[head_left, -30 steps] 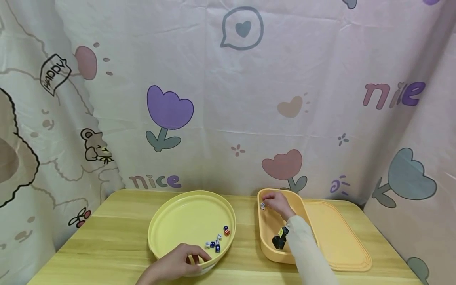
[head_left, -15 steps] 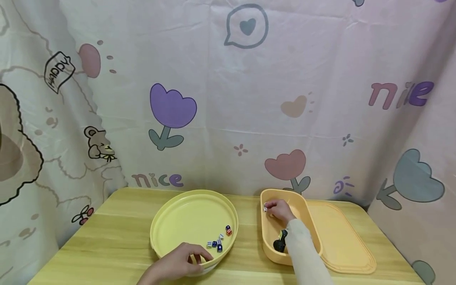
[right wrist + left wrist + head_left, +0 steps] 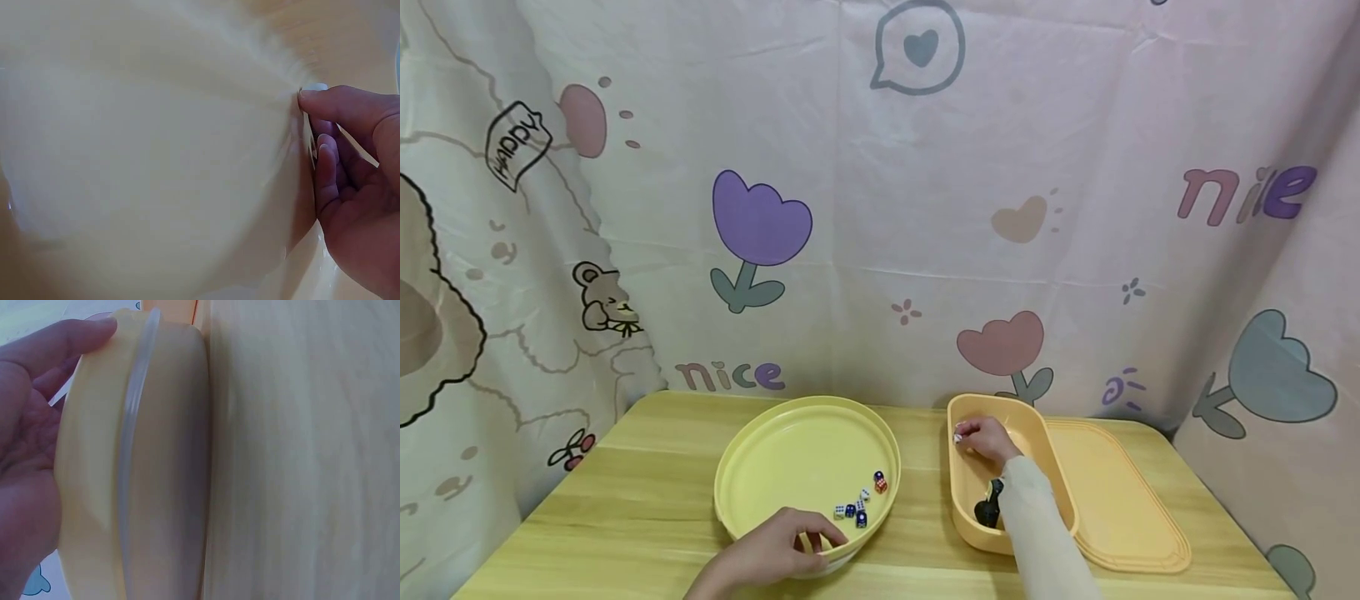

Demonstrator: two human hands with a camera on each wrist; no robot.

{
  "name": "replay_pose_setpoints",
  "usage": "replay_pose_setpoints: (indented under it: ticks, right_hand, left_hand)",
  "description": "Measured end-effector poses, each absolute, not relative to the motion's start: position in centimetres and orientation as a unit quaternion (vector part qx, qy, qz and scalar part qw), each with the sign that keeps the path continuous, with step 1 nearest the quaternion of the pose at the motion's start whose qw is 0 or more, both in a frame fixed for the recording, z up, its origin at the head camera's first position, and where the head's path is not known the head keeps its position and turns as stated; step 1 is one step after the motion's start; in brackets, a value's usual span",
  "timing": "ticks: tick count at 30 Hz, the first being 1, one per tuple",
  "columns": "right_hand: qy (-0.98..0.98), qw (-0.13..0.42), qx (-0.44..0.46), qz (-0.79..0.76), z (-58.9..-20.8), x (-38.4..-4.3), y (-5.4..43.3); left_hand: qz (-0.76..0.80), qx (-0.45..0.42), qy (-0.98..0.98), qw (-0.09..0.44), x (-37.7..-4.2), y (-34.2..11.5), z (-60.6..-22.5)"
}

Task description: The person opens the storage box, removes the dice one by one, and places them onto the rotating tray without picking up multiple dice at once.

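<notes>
My left hand [image 3: 782,543] grips the near rim of a round yellow tray [image 3: 775,417], the thumb lying along its outer wall in the left wrist view. Inside the tray, toward its right side, lie several dice: white ones such as this die [image 3: 839,512], dark blue ones like this die [image 3: 861,520], and a red die [image 3: 881,485]. My right hand [image 3: 988,440] reaches into the orange rectangular box [image 3: 958,500]. Thumb and finger pinch a small white die [image 3: 314,87] against the box's left wall; the fingers hide most of it.
A black object [image 3: 987,510] with a yellow patch lies in the near end of the box, partly behind the right sleeve. The flat orange lid [image 3: 1123,508] lies on the wooden table [image 3: 625,483] right of the box. A patterned curtain [image 3: 850,317] hangs behind.
My right hand has lowered slightly along the box's left wall, and its fingers now cover more of the die. The left hand keeps its grip on the tray. The head view shifted a little.
</notes>
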State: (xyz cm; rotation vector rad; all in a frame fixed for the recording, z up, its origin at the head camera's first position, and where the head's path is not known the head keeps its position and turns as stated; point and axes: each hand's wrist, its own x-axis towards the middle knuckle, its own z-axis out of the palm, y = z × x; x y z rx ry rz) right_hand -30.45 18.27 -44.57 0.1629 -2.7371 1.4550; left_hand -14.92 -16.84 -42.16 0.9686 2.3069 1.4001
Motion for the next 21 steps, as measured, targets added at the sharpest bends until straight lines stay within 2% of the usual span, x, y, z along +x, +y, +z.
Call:
replay_pose_setpoints:
  ticks: [10, 16, 21]
  right_hand:
    - [-0.881, 0.003, 0.055, 0.47, -44.5, -30.7, 18.2]
    - [-0.874, -0.02, 0.088, 0.478, -44.1, -30.7, 18.5]
    - [-0.887, -0.006, 0.119, 0.446, -43.5, -30.9, 19.1]
  left_hand:
    - [0.475, 0.346, 0.799, 0.128, -15.1, -17.0, -42.1]
    - [0.48, 0.356, 0.792, 0.123, -15.1, -17.1, -42.4]
    - [0.483, 0.355, 0.791, 0.125, -15.0, -17.1, -42.4]
